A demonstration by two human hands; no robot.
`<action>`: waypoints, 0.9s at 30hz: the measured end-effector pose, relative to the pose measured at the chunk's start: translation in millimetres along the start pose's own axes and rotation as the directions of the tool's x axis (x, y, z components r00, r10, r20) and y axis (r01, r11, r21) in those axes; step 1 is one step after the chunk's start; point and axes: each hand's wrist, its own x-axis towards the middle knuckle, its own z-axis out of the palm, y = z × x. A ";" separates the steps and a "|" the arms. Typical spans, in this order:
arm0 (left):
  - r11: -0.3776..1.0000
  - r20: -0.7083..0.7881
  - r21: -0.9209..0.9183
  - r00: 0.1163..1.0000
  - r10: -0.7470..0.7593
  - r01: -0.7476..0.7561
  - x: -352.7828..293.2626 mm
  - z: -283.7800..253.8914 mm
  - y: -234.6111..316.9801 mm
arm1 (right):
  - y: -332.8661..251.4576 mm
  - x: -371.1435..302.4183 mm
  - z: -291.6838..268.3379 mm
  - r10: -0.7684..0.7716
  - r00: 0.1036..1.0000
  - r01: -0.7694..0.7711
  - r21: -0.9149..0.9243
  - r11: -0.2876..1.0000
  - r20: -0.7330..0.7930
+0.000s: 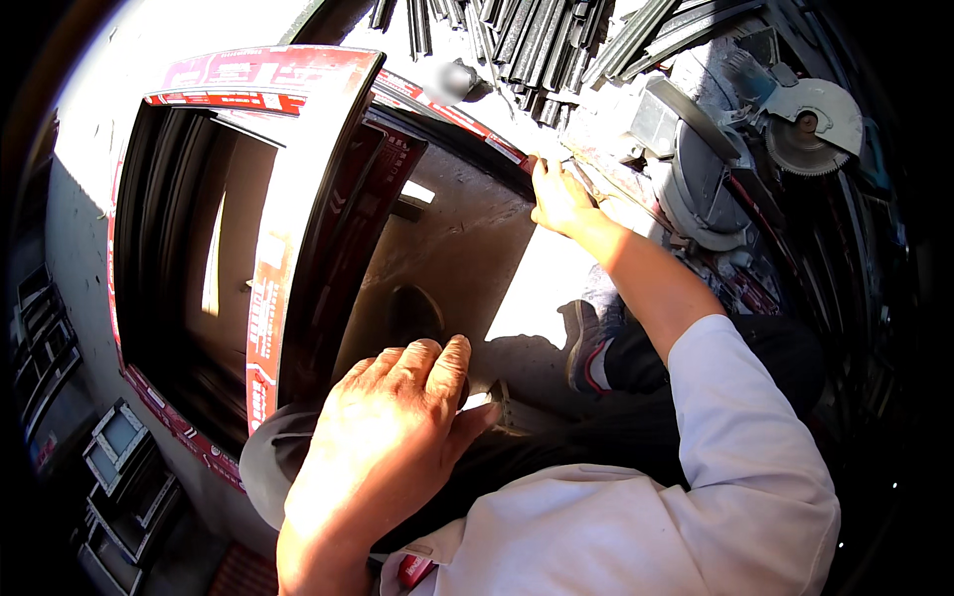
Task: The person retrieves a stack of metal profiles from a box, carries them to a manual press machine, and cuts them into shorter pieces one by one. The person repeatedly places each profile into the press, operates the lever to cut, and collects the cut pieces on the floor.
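Your right hand [563, 202] touches a long, black, red-filmed bar [467, 128], left hand [383, 422] looks half-curled. Can't tell if either's gripping tbh.

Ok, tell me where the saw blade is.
The saw blade is at the head view's upper right, partly covered by its pale guard, well right of the right hand.

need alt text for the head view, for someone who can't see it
A person's right hand touches the end of a red-labelled bar, while the left hand shows its back in the foreground. A red-and-white frame is at left, with dark strips at the top and a circular saw at upper right.
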 end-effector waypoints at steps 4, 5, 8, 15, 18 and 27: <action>1.000 -0.016 0.004 1.000 0.020 -0.020 -0.3 1.8 -2.5 | 4.7 -4.6 7.9 -0.043 0.999 0.043 0.061 0.997 0.006; 1.000 -0.022 0.005 0.999 0.027 -0.027 -0.5 2.7 -3.7 | 1.9 -7.3 9.5 -0.024 1.000 0.022 0.080 0.997 0.019; 0.999 -0.050 0.017 0.998 0.039 -0.038 -4.4 2.6 -2.4 | -8.9 -16.9 11.3 0.065 0.998 -0.065 0.142 0.988 -0.001; 0.998 -0.047 0.030 0.998 0.049 -0.047 -3.4 3.3 -4.2 | -9.7 -17.0 -12.0 0.152 0.954 -0.248 0.394 0.885 0.259; 0.998 -0.039 0.033 0.998 0.050 -0.049 -7.7 -0.5 -1.2 | 11.4 -14.5 -4.5 0.050 0.995 -0.094 0.585 0.806 0.091; 0.996 -0.036 0.068 0.998 0.059 -0.056 -5.8 0.5 -9.9 | 19.0 -51.4 -142.6 -0.183 0.873 -0.286 0.778 0.560 0.452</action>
